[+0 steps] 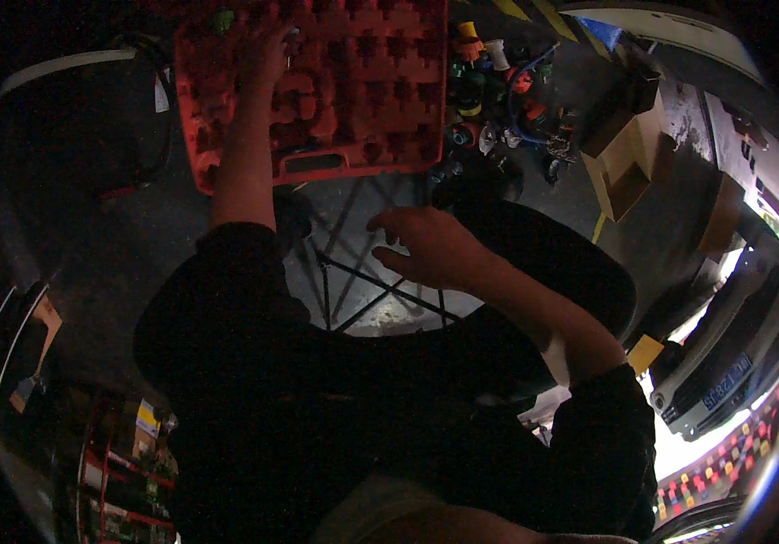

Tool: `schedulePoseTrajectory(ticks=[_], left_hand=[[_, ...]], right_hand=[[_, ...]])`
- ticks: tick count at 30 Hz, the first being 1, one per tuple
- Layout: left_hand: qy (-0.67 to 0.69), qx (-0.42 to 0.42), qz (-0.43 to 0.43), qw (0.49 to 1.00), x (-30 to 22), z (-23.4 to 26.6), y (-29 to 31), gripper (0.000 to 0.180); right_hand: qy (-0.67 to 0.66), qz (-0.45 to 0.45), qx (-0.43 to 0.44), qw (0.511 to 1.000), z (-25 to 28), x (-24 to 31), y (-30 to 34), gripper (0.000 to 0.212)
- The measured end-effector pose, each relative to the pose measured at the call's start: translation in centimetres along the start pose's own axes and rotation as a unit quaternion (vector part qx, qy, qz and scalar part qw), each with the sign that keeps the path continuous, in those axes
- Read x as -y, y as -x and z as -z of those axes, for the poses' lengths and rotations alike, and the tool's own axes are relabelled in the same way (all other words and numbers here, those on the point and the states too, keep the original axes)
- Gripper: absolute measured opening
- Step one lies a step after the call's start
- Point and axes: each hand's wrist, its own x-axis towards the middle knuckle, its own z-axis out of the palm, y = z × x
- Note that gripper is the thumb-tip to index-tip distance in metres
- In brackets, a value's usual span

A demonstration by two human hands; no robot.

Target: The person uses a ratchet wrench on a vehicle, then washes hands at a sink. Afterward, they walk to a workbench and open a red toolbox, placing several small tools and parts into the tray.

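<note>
Flr (126, 272): L hand (267, 56) @ case (353, 104)

R side: blue plate (726, 383) w/ 1 row of pale chars (letters + nos.), on dark vehicle (720, 313). Lower L: yellow/white box (145, 418) on red shelf (135, 517), print too small to read. Upper L: white tag (161, 93), any txt illegible.

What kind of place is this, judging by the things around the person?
Probably a vehicle workshop: a car stands at the right, a red moulded case with shaped recesses is ahead, and coloured fittings lie beside it.
</note>
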Motion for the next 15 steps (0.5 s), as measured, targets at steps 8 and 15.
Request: schedulePoseTrajectory(ticks=[8,15], left_hand=[[-0.004,-0.023,0.020,1.000,0.01,-0.54,0.26,0.046],[-0.008,-0.028,0.026,0.999,-0.63,-0.37,0.34,0.045]], right_hand=[[0.003,0.013,-0.011,1.000,-0.46,-0.19,0.30,0.039],[0.003,0.039,-0.035,0.999,-0.92,-0.13,0.85,0.038]])
